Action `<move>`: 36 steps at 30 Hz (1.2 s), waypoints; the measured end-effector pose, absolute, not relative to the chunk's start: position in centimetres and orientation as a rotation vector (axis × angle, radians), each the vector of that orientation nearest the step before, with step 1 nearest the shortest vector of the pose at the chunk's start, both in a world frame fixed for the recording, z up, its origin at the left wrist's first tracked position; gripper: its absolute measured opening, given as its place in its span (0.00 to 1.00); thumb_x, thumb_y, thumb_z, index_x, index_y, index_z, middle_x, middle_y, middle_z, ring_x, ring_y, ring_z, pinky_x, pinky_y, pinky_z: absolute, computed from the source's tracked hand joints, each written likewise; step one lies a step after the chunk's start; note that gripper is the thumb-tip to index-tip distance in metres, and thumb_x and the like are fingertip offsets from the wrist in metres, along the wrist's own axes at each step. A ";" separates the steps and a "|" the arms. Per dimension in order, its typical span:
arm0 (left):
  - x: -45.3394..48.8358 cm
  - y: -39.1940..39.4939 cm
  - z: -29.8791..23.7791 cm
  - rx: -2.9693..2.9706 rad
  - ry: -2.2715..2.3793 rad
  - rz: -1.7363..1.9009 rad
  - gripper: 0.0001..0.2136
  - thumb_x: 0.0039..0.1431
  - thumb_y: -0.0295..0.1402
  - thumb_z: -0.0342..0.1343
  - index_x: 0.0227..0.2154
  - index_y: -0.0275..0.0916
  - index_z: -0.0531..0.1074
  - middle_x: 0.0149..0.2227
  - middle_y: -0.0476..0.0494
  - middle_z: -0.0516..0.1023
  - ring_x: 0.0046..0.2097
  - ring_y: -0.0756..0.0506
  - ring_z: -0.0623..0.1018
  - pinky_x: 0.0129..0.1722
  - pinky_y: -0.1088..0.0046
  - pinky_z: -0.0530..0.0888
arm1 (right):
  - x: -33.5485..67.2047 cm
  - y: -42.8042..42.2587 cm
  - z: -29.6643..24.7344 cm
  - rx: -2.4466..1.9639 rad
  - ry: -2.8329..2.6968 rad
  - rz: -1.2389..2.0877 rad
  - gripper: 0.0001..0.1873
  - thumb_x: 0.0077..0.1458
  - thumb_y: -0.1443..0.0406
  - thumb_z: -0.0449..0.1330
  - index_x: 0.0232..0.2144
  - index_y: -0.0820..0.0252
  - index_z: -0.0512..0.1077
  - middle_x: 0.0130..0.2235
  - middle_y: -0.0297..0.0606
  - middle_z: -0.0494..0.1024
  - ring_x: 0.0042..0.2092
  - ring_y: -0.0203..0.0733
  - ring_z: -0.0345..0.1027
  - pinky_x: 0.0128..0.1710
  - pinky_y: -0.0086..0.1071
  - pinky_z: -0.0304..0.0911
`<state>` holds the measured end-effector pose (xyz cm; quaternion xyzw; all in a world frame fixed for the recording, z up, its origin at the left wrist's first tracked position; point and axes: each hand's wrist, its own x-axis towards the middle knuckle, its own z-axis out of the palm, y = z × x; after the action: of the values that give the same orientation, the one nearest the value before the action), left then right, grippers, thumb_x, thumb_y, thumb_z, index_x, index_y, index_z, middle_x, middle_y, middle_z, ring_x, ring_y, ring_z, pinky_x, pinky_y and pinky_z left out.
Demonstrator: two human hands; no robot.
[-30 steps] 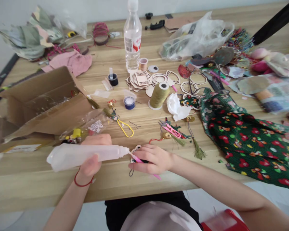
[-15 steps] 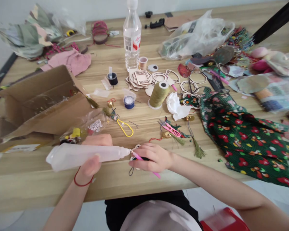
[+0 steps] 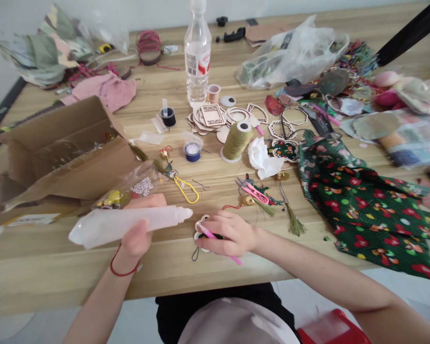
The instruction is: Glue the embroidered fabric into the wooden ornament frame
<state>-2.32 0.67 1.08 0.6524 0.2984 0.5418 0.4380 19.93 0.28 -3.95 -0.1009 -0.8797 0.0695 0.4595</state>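
Note:
My left hand (image 3: 138, 229) is wrapped round a long translucent white squeeze bottle (image 3: 103, 225), held level with its nozzle pointing right, a little above the table. My right hand (image 3: 227, 234) is closed on a thin pink stick (image 3: 218, 243) and rests on a small round ornament (image 3: 200, 224) lying on the wooden table (image 3: 165, 267) near its front edge. The bottle's nozzle sits just left of the ornament, not touching it. A dark cord trails from under the right hand.
An open cardboard box (image 3: 64, 153) lies at the left. A water bottle (image 3: 198, 52), olive thread spool (image 3: 236, 142), wooden cutouts (image 3: 215, 117), pink scissors (image 3: 254, 192), yellow loop (image 3: 186, 188) and green floral cloth (image 3: 361, 205) crowd the table behind and to the right.
The squeeze bottle's nozzle has lifted slightly up and away from the pink stick's tip. My right hand stays on the ornament.

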 end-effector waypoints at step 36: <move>-2.5 0.6 3.1 0.524 0.643 1.173 0.19 0.45 0.46 0.64 0.14 0.35 0.69 0.14 0.53 0.56 0.17 0.55 0.53 0.16 0.74 0.49 | 20.2 -4.1 -2.7 -1.168 -2.378 0.672 0.33 0.49 0.60 0.71 0.53 0.58 0.61 0.52 0.47 0.75 0.56 0.57 0.65 0.62 0.59 0.50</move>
<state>-2.48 0.64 3.06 0.2402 0.2946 0.5372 0.7529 20.25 -4.07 -2.72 -0.4185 -0.8519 0.2407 0.2028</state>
